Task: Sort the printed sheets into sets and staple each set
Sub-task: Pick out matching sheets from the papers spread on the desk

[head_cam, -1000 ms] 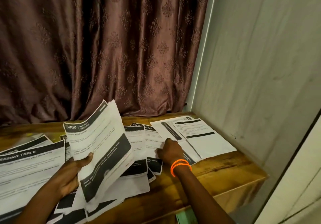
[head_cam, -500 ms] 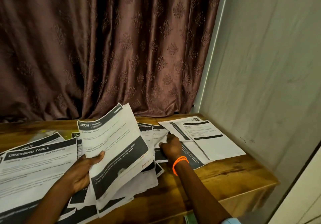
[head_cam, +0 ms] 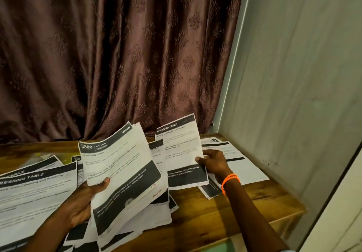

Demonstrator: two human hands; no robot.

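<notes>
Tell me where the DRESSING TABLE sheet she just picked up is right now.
The lifted DRESSING TABLE sheet is held upright in the right hand, right of centre in the head view, beside the KITCHEN sheets in the left hand.

White printed sheets (head_cam: 121,165) with black header bands, brown wood-grain tabletop (head_cam: 244,208), dusky brown-mauve curtain (head_cam: 117,56) embossed with damask motifs, bright orange wristband (head_cam: 230,180), pale grey-green wall (head_cam: 303,75).

The wooden desk (head_cam: 225,210) stands in a corner, its far edge against a curtain, its right side against a wall; printed sheets lie across it; a "DRESSING TABLE" sheet (head_cam: 33,195) covers the left part; an overlapping pile (head_cam: 156,215) sits in the middle; two more sheets (head_cam: 242,165) lie near the right edge.
</notes>
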